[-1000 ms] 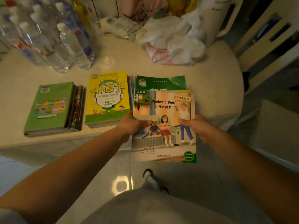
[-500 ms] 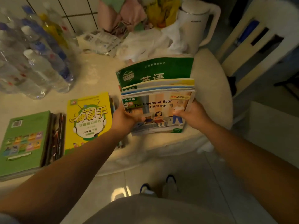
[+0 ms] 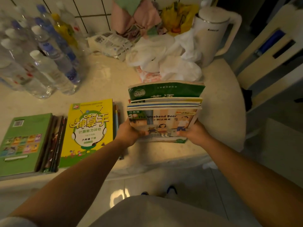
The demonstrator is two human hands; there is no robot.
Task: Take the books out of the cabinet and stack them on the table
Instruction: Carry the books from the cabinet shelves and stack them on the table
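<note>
Left hand and right hand: each grip clasps tilted book bundle edges above tabletop; yellow workbook left of left grip.

Clear water bottles crowd the back left, a white kettle stands back right — between them white plastic bags and, seemingly, crumpled cloths.

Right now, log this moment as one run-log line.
left hand: grips bundle | right hand: grips bundle | bundle of thin paperback books: over beige round table | yellow-covered book stack: beside it
</note>
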